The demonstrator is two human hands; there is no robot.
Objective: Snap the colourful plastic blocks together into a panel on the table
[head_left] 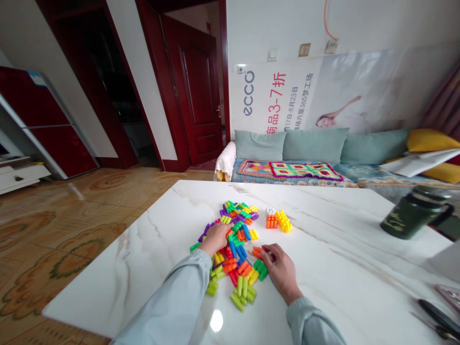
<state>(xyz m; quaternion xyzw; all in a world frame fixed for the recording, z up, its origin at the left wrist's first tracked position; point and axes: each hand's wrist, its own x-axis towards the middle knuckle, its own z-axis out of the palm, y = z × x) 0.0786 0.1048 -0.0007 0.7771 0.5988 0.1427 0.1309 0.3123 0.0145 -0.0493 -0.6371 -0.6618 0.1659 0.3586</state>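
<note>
Dozens of coloured pieces [241, 252] lie loosely heaped on the white table [323, 282]. I see my left hand [214, 238] over the heap's left side, fingertips hidden, so I cannot tell whether they grip anything. At its right edge, my right hand [282, 271] pinches an orange piece [257, 252]. A compact white, orange and yellow cluster [283, 222] sits apart, far and right.

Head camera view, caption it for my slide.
Left hand on a pile of colourful pieces, right hand touching an orange one, white table beneath.
</note>
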